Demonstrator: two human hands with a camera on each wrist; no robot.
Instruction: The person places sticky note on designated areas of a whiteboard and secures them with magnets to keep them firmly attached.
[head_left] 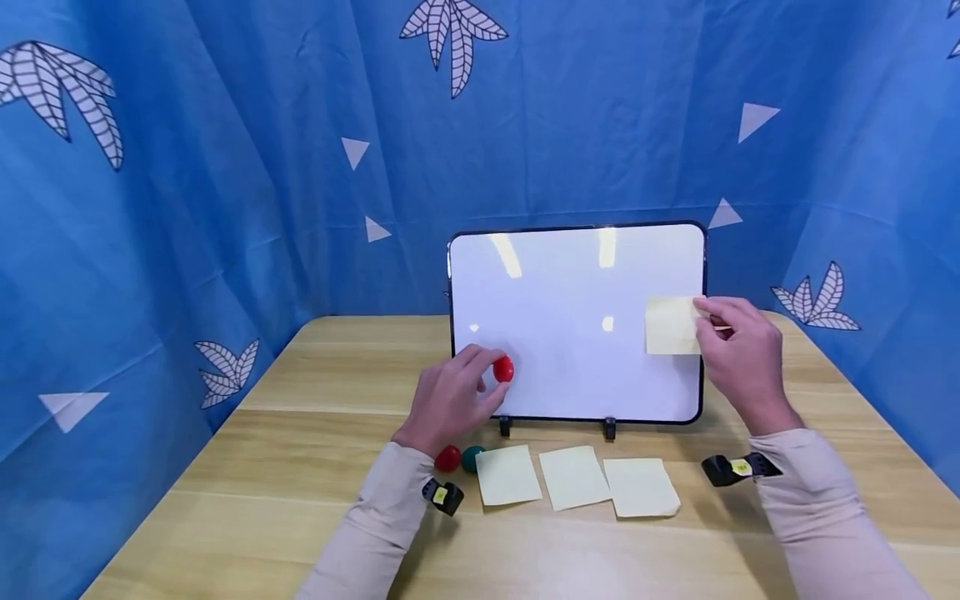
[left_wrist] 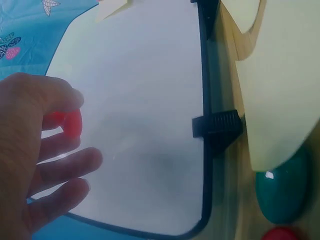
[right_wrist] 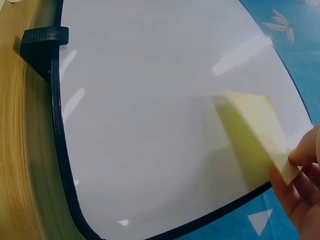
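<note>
A whiteboard (head_left: 570,325) with a dark frame stands upright on small black feet. Between thumb and forefinger, my left hand (head_left: 456,392) pinches a red round magnet (head_left: 503,369) in front of the board's lower left. The left wrist view shows that magnet (left_wrist: 73,124) at the fingertips, the other fingers spread. At the board's right edge my right hand (head_left: 738,342) pinches a pale yellow sticky note (head_left: 670,325) by its right side. In the right wrist view the note (right_wrist: 255,130) tilts away from the board's surface, and the hand (right_wrist: 302,180) is only partly visible.
On the wooden table (head_left: 247,492), three sticky notes (head_left: 508,476) lie in a row before the board. Beside the leftmost note are a second red round magnet (head_left: 447,458) and a green one (head_left: 472,458). A blue curtain (head_left: 300,167) hangs behind the table.
</note>
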